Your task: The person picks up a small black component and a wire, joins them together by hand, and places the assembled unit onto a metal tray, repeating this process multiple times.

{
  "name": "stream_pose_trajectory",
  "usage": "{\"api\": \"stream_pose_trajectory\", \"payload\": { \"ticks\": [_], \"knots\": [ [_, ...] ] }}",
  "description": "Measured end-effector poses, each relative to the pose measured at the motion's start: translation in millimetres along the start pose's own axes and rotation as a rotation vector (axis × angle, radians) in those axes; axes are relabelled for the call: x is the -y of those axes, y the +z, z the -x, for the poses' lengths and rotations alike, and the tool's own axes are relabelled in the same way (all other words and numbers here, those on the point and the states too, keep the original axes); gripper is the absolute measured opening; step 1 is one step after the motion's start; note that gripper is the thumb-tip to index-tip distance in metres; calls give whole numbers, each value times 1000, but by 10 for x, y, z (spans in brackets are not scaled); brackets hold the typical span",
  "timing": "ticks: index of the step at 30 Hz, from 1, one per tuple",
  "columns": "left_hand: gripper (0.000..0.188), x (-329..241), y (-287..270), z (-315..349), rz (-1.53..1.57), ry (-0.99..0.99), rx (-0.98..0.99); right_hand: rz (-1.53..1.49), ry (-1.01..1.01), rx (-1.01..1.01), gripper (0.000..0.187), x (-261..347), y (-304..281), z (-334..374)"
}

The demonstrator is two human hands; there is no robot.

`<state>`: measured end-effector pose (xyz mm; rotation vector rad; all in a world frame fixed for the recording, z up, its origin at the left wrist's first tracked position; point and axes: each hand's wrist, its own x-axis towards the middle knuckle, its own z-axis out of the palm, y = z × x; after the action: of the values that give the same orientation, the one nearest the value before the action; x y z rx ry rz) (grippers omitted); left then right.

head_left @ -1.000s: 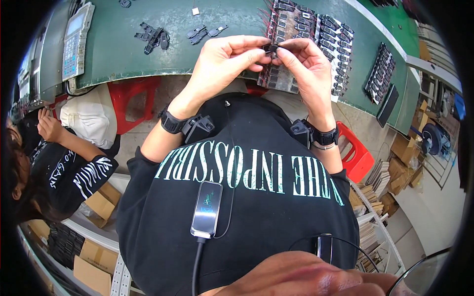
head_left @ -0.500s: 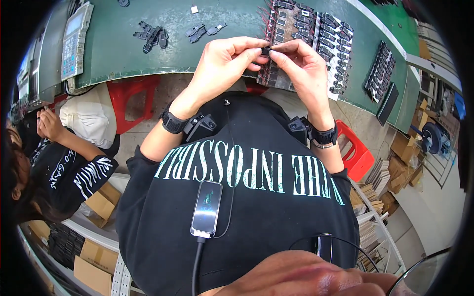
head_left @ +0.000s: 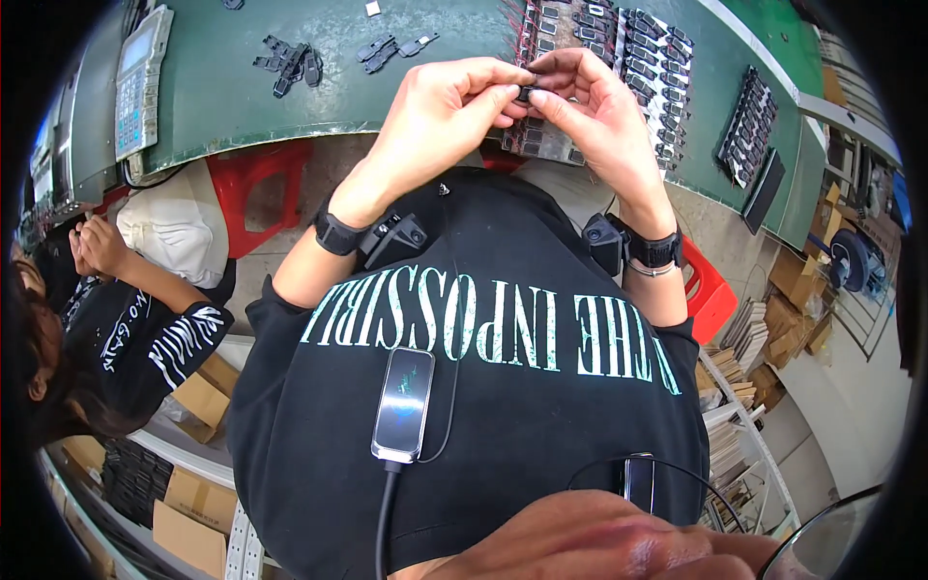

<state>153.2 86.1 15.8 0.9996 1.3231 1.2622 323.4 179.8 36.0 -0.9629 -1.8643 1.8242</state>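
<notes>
A small black plastic part (head_left: 525, 94) is pinched between both hands, above the near edge of the green bench. My left hand (head_left: 447, 108) closes thumb and forefinger on its left side. From the right, my right hand (head_left: 601, 114) grips it with the thumb below and fingers curled over. Fingertips cover most of the part, so its exact kind cannot be made out. Just beyond and under the hands lie trays with rows of small black housings with red wires (head_left: 548, 43). To the right, a white sheet carries more black housings (head_left: 657, 72).
On the green bench (head_left: 222, 87) lie a heap of black parts (head_left: 288, 64) and a smaller group (head_left: 391, 52). A grey keypad device with a display (head_left: 140, 82) stands at the left. Another tray of black parts (head_left: 747, 130) sits far right. A co-worker's hands (head_left: 97, 245) are at the left.
My right hand has lifted slightly, and its fingers have shifted over the small part. Both hands keep hold of it. The view has moved a little against the bench.
</notes>
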Motion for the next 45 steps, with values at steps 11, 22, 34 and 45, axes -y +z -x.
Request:
{"api": "stream_pose_trajectory", "payload": {
  "ticks": [11, 22, 34, 45],
  "knots": [
    [18, -7, 100, -71, -213, 158, -210, 507, -92, -159, 18, 319, -186, -139],
    [12, -26, -48, -679, -960, 575, -299, 506, -93, -280, 20, 229, -531, -441],
    [23, -341, -33, -912, -1333, 308, 160, 588, -86, -315, 22, 250, -497, -483],
    [16, 71, -135, -956, -881, 451, -39, 914, -279, -293, 18, 186, -418, -643]
  ]
}}
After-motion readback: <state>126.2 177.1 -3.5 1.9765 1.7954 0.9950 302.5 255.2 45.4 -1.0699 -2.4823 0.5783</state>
